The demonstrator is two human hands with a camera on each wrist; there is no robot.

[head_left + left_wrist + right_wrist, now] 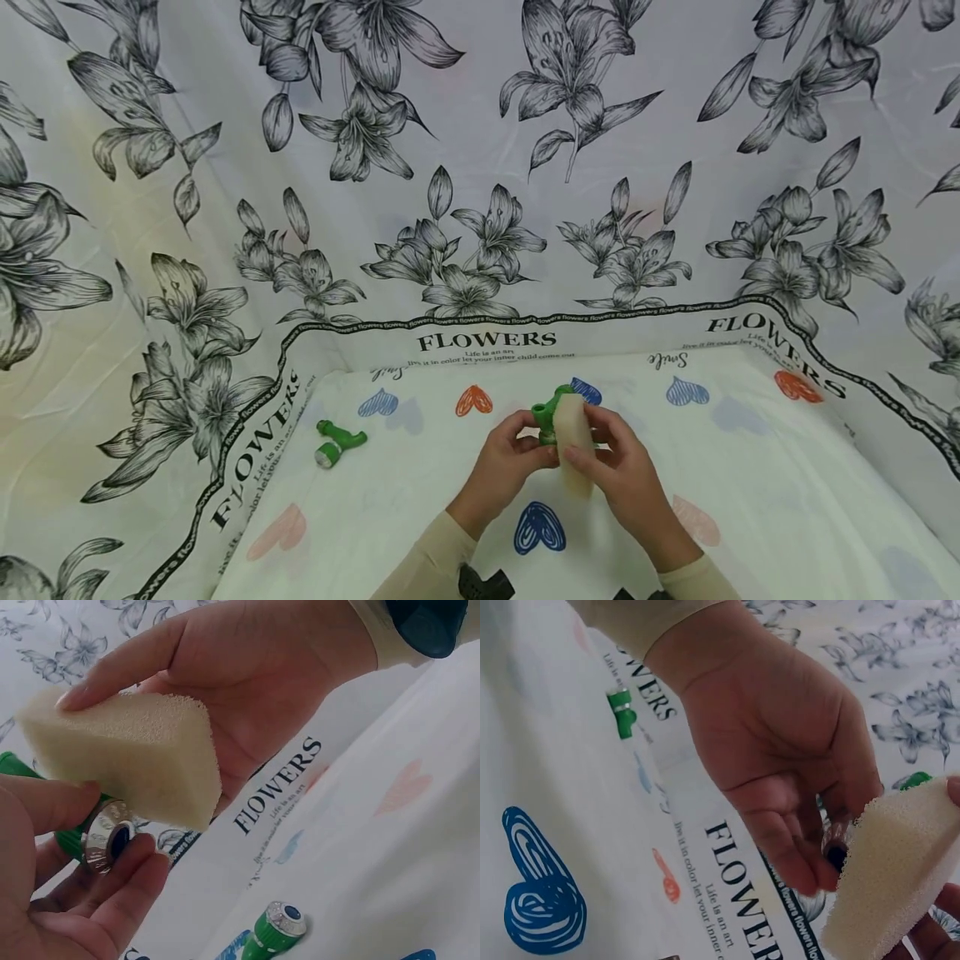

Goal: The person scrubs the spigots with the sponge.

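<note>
Between finger and thumb, my left hand [507,457] grips a green tap [543,415]. Its silver round end [99,838] has a dark blue centre and shows between the left fingers in the left wrist view. My right hand [626,467] holds a thick cream sponge [574,437] by its sides, thumb on the near face. The sponge stands right beside the tap, hiding part of it in the head view; whether they touch I cannot tell. In the right wrist view the sponge [900,877] covers most of the tap.
A second green tap [341,442] with a silver end lies on the left of the white cloth [420,517], which is printed with hearts. Behind rises a flower-printed curtain [465,208]. Black wrist mounts [486,582] show at the bottom edge.
</note>
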